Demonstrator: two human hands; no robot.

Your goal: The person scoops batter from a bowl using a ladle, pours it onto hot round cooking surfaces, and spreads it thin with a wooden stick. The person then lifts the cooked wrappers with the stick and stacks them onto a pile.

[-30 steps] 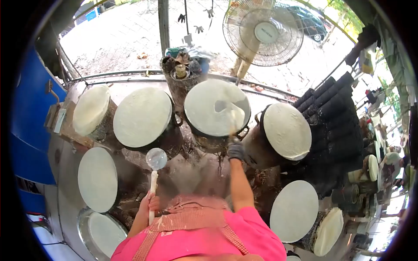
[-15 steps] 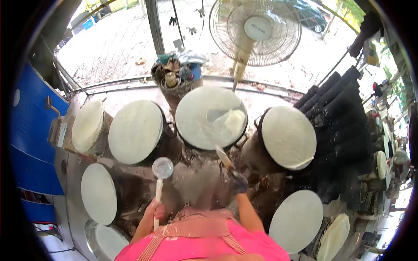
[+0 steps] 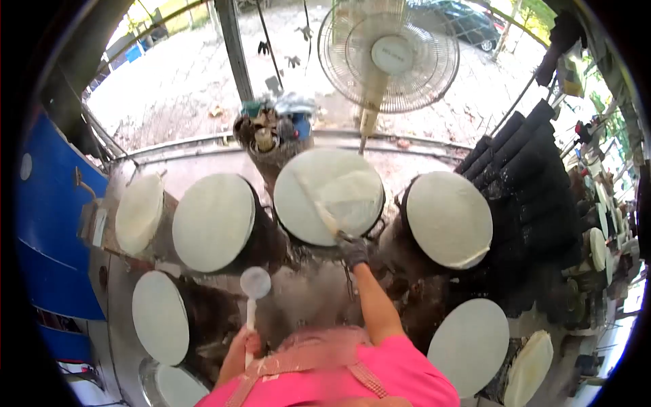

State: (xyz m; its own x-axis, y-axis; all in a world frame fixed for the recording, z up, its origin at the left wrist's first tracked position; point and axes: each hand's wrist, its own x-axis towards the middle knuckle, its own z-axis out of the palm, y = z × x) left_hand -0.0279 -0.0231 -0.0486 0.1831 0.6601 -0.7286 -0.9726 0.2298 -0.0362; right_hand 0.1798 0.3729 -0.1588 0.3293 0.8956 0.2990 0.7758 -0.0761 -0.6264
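Daylight falls on an arc of pale discs [image 3: 213,222].
Left hand [image 3: 243,344] is wrapped round a ladle [image 3: 255,283]; gloved right hand [image 3: 353,249] grips a paddle [image 3: 328,220], now back over the middle disc [image 3: 295,217], whose grey gap no longer shows: its coat [image 3: 352,191] looks fuller.

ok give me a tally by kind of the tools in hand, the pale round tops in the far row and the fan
Ladle: 1
Paddle: 1
Pale round tops: 4
Fan: 1
Total: 7
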